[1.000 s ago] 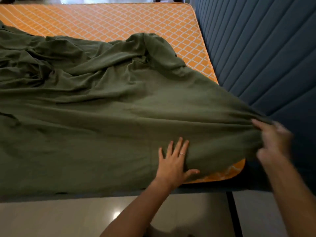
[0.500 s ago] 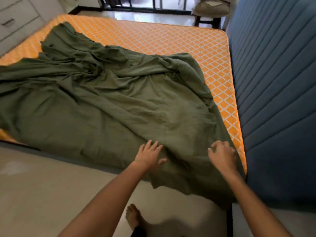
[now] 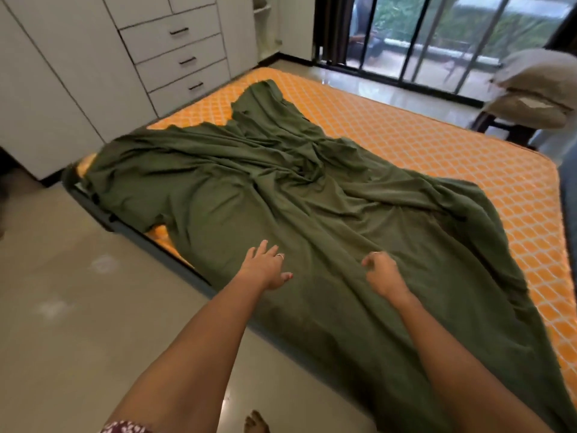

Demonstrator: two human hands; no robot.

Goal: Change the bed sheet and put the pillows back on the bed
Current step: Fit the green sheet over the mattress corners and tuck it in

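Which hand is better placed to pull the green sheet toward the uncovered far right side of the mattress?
Probably the right hand: it lies nearer the bare orange quilted mattress, fingers curled on the rumpled dark green sheet.

No readable text, label, brand, number or sign shows on anything here.

A dark green bed sheet lies crumpled and creased across the near half of the bed, its near edge spilling over the side toward the floor and a narrow tongue of it reaching toward the far corner. Under it the mattress, orange with a white diamond pattern, lies bare along its far side and right edge. Two beige pillows seem stacked on a dark stool beyond the bed, though they are blurred.
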